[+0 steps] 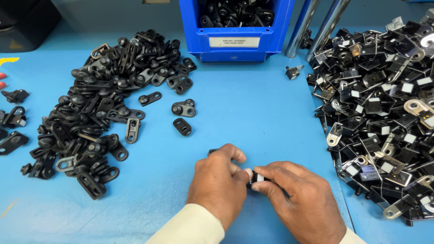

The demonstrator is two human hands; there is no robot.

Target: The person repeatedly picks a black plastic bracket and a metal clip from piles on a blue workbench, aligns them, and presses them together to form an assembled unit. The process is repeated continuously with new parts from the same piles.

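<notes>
Hands low in the middle of the blue table point(253, 104), pressed close together: left hand point(219, 178) curled shut over a small black part point(258, 177), only a dark corner peeking out above the knuckles; right hand point(300, 199) pinching the same part between thumb and fingertips, closed tight on it. Small, stiff, probably stamped metal with a dark coating and a pale patch on one face; light enough for a fingertip pinch, hard-edged, not fragile, perhaps a little slick on the coated faces. Best held by the flat sides or outer edges, clear of any hole or pin, one hand steadying while the other turns or presses. To the left, a loose heap of black flat links point(104, 104) with round studs, a few strays lying apart toward the centre. To the right, a bigger heap of black and silvery brackets point(384, 113) with white patches. Behind, a blue bin point(235, 34) holding more dark parts, beside two shiny metal rods point(316, 27).
</notes>
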